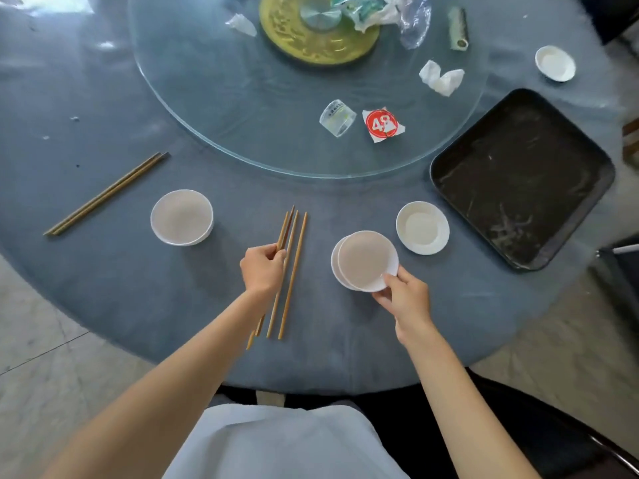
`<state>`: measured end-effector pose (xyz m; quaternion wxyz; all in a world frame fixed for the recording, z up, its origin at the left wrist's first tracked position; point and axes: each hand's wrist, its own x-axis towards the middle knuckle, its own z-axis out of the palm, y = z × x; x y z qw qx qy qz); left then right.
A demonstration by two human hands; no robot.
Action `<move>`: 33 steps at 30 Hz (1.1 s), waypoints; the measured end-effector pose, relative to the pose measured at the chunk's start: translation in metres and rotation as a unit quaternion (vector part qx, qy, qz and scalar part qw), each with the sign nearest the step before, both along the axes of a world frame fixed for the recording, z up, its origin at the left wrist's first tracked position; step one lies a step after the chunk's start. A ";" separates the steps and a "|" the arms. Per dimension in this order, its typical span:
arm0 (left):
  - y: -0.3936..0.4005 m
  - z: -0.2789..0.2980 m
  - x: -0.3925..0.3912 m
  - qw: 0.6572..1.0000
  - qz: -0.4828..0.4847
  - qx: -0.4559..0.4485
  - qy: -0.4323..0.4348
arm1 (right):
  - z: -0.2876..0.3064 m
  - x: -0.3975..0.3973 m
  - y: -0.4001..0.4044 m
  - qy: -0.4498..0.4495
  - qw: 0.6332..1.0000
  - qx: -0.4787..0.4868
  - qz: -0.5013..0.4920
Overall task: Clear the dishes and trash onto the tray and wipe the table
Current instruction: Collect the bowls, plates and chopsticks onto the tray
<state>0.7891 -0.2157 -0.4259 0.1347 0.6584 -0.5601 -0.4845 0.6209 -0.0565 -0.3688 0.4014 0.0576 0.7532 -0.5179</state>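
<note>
1. Dishes and trash are all lying off the tray [449, 174], which is sitting bare, well beyond and outward of the right hand [406, 299].
2. Right hand is gripping the near rim of two stacked bowls [364, 261], thumb on top; stacking probably saves trips.
3. Left hand [262, 269] is curling round a bundle of chopsticks [292, 271], apparently gathering them into one grab.
4. Just beyond the right hand, a small dish [422, 228] is waiting; another bowl [182, 217] and a second chopstick pair [105, 194] are lying outward of the left hand.
5. Tissues [442, 78] and wrappers [382, 124] are littering the glass turntable [242, 108], far ahead of both hands.
6. Round table [103, 288] is wearing blue-grey cloth; pale floor is showing around it.
</note>
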 end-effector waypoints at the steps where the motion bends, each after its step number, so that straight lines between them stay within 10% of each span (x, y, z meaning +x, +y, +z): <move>1: -0.002 -0.003 -0.002 1.000 0.000 -0.004 -0.011 | -0.002 0.000 -0.001 0.002 1.000 0.005 0.000; 33: -0.007 -0.015 -0.053 0.918 -0.251 -0.025 -0.305 | -0.033 -0.012 -0.012 -0.109 0.993 0.042 0.032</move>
